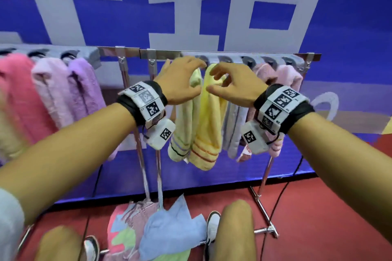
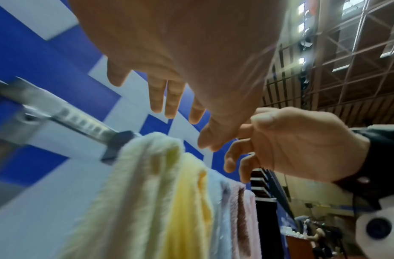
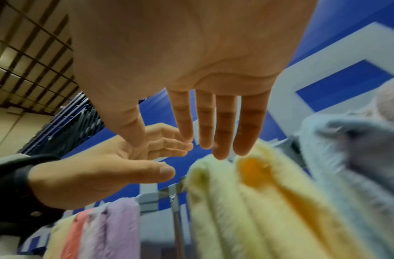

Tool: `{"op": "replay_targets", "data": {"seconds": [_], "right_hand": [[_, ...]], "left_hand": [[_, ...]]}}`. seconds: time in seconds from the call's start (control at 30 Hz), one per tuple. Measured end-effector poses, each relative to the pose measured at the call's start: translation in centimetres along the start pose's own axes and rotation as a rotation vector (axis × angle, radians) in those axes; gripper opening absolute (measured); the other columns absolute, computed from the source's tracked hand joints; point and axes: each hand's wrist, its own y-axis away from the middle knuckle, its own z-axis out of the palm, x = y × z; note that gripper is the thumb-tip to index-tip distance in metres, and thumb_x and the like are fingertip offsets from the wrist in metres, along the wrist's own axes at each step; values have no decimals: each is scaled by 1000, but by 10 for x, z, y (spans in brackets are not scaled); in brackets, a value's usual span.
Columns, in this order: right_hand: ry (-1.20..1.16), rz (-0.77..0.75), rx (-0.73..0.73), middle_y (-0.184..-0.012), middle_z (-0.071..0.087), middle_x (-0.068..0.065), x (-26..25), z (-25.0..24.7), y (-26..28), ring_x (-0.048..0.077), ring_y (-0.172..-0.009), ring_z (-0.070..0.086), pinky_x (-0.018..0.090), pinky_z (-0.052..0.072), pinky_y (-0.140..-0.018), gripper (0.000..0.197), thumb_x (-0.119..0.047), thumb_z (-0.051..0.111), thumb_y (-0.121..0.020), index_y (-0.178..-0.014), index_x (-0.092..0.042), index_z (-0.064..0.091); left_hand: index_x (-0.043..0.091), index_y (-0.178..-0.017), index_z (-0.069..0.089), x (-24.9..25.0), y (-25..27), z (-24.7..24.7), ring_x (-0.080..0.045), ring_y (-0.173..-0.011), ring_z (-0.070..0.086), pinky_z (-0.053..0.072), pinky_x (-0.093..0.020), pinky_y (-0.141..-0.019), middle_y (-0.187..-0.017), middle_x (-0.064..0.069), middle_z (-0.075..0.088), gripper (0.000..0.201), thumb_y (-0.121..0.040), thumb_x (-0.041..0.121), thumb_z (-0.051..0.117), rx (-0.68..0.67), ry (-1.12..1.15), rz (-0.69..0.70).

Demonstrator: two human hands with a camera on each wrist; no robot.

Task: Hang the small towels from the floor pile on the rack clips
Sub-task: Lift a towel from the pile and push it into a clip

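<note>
Both my hands are raised at the chrome rack bar (image 1: 169, 54) and hold nothing. My left hand (image 1: 186, 76) hovers with loosely bent fingers in front of a pale green-yellow towel (image 1: 184, 125) that hangs from a dark clip (image 2: 116, 145). My right hand (image 1: 229, 82), fingers relaxed, is just before the top of the yellow towel (image 1: 209, 125) beside it. The wrist views show the left palm (image 2: 180, 52) and the right palm (image 3: 191, 70) bare, with the fingertips just short of both towel tops. The floor pile (image 1: 161, 229) of blue, pink and green towels lies below the rack.
Pink and lilac towels (image 1: 63, 95) hang at the left; grey-blue (image 1: 233, 129) and pink ones (image 1: 286, 78) hang at the right. Rack legs (image 1: 263, 207) and black cables cross the red floor. My knees and shoes (image 1: 212, 229) flank the pile. A blue banner stands behind.
</note>
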Motion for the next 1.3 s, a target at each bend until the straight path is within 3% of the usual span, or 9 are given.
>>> {"op": "replay_targets", "data": {"seconds": [0.13, 0.23, 0.37, 0.47, 0.57, 0.73, 0.9, 1.07, 1.3], "right_hand": [[-22, -72, -98, -106, 64, -2, -41, 52, 0, 10, -78, 60, 23, 47, -73, 43, -45, 70, -84, -116, -16, 63], [-7, -59, -218, -108, 65, -3, -62, 94, 1, 8, -81, 58, 21, 43, -71, 42, -45, 70, -84, -115, -18, 63], [-19, -50, -366, -100, 67, -5, -79, 153, 6, 11, -84, 58, 27, 48, -81, 38, -43, 71, -84, -110, -16, 65], [0, -58, -449, -107, 68, -3, -81, 196, 8, 10, -87, 55, 22, 41, -79, 39, -46, 69, -85, -111, -17, 66], [-13, -33, -534, -109, 69, -2, -83, 235, 6, 12, -87, 57, 29, 47, -83, 40, -48, 69, -85, -111, -17, 66], [-43, 2, -626, -110, 68, 0, -77, 290, 8, 17, -95, 60, 33, 49, -89, 40, -45, 70, -85, -112, -16, 65], [-58, 42, -706, -114, 66, 0, -61, 342, 20, 14, -88, 53, 26, 43, -82, 40, -42, 69, -87, -117, -16, 62], [-39, 82, -751, -123, 63, 6, -35, 392, 42, 27, -108, 59, 34, 47, -90, 49, -39, 68, -86, -127, -15, 56], [-28, 144, -858, -123, 55, 8, -1, 453, 62, 30, -109, 57, 41, 48, -95, 53, -38, 69, -82, -128, -17, 55]], "left_hand": [[25, -139, 47, -38, 61, -3, -26, -132, 41, 25, -64, -110, -141, -2, 48, 64, -79, 45, 59, -69, -130, -86], [25, -139, 47, -64, 107, 7, -28, -130, 45, 34, -60, -105, -141, -4, 49, 67, -78, 52, 55, -146, -149, -127], [25, -138, 46, -102, 165, 32, -27, -126, 49, 40, -53, -102, -139, -2, 50, 72, -71, 49, 50, -274, -92, -214], [22, -141, 44, -126, 201, 57, -31, -125, 48, 42, -49, -102, -139, -8, 49, 70, -76, 44, 57, -364, -5, -260], [21, -141, 44, -146, 227, 76, -29, -123, 50, 42, -45, -102, -136, -8, 51, 65, -80, 36, 64, -391, 28, -299], [25, -142, 41, -171, 258, 102, -25, -126, 48, 45, -49, -99, -138, -2, 49, 69, -77, 46, 55, -418, 95, -417], [24, -143, 40, -189, 286, 133, -31, -126, 47, 45, -48, -98, -139, -8, 47, 65, -84, 34, 65, -499, 73, -533], [25, -147, 33, -214, 327, 174, -37, -125, 46, 45, -50, -98, -140, -12, 45, 70, -86, 38, 64, -664, 11, -702], [22, -148, 34, -237, 358, 222, -34, -139, 29, 37, -48, -106, -148, -15, 35, 76, -82, 40, 68, -647, -82, -730]]}}
